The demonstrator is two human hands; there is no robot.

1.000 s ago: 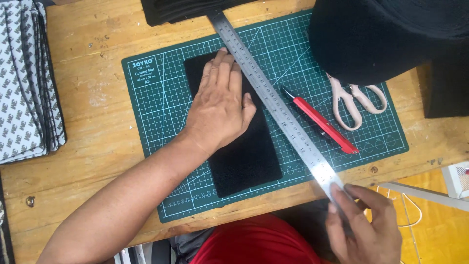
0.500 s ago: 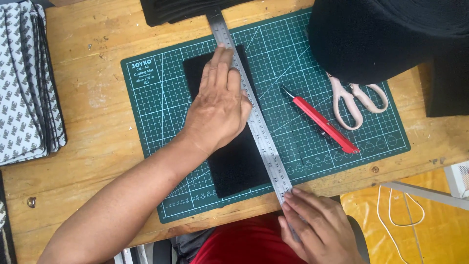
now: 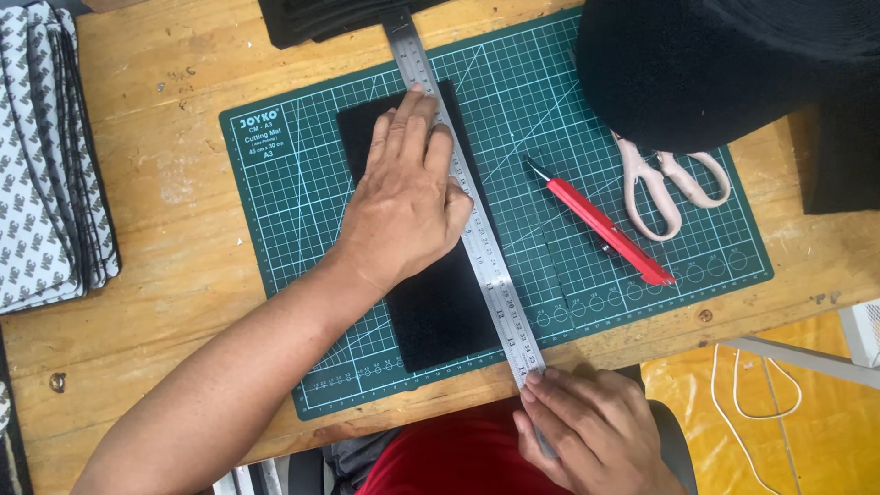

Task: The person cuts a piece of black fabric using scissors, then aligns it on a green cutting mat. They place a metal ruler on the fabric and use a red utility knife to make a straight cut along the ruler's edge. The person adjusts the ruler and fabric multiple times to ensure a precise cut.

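Broadly, a wooden table [image 3: 147, 229] filled the frame, and a green mat [image 3: 568, 119] with a white grid lay across its middle. At the upper right a large black mass [image 3: 724, 64], blurred and close to the camera, covered the mat's corner. Down the left edge sat a stack of patterned grey-and-white pieces [image 3: 41, 165]. Another dark pile [image 3: 321, 16] poked in at the top edge, touching the mat's rim.

On the mat lay a black sheet [image 3: 449, 316], upright and a little left of centre. The left hand [image 3: 403, 197] pressed flat on its upper half, fingers spread and pointing up the frame, closed on nothing. A steel ruler [image 3: 486, 266] ran from the top centre down toward the lower middle, slightly slanted, along the sheet's right edge and just beside the left fingertips.

The right hand [image 3: 587, 426] was at the bottom of the frame, its fingertips bearing on the ruler's lower end at the mat's near edge; whether the thumb gripped underneath could not be told.

Right of the ruler and well apart from both hands, a red knife [image 3: 605, 229] lay slanted on the mat. Pale-handled scissors [image 3: 665, 179] rested just beside it, partly under the black mass.
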